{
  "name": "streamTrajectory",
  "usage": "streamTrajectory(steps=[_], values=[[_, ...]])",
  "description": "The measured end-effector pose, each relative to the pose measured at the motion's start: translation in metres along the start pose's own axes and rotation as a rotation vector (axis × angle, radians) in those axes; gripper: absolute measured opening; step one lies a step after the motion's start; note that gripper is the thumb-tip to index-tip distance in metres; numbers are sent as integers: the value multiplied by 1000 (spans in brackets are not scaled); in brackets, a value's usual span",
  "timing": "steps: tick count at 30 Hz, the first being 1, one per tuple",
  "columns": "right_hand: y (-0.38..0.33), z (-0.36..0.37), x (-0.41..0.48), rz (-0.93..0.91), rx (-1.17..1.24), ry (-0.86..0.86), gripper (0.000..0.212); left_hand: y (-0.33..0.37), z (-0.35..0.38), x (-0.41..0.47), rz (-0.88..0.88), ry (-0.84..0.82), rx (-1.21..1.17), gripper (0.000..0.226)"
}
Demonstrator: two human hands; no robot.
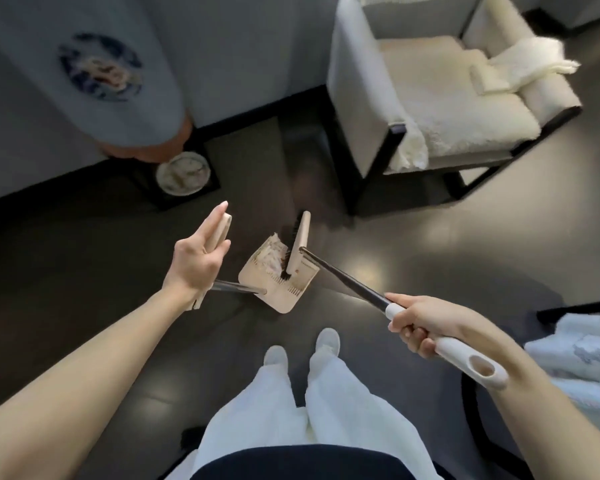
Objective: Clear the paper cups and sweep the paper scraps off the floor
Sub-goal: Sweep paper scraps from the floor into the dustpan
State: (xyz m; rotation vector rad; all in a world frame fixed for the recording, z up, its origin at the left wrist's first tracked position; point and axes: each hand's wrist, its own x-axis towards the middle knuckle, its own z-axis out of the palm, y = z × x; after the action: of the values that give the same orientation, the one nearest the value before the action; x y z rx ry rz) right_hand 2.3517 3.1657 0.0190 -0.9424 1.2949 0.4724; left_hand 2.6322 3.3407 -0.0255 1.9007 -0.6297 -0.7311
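Sweeping step: left hand (198,252) pinches the dustpan (284,292), right hand (421,327) grips the broom (347,277) at 3 o'clock; next, empty the scraps (271,259).

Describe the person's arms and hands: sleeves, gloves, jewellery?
Left arm and right arm are bare to the frame edge, with no sleeves in view. Left hand and right hand are ungloved; no rings, watch or bracelet visible.

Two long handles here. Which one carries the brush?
The black-shafted broom handle with the white grip, held by the right hand; its brush head rests in the dustpan. The left hand holds a beige handle that leads to the dustpan.
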Motion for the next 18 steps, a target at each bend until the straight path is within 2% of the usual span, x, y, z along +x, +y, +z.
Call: streamTrajectory(steps=[8, 14, 18], values=[[-89, 133, 18, -40, -440, -176, 65, -36, -113, -58, -157, 353, 137, 60], [-161, 253, 37, -16, -647, -365, 55, -57, -190, -92, -294, 692, 247, 60], [-190, 355, 34, -36, -838, -487, 33, -67, -246, -119, -380, 919, 275, 59]])
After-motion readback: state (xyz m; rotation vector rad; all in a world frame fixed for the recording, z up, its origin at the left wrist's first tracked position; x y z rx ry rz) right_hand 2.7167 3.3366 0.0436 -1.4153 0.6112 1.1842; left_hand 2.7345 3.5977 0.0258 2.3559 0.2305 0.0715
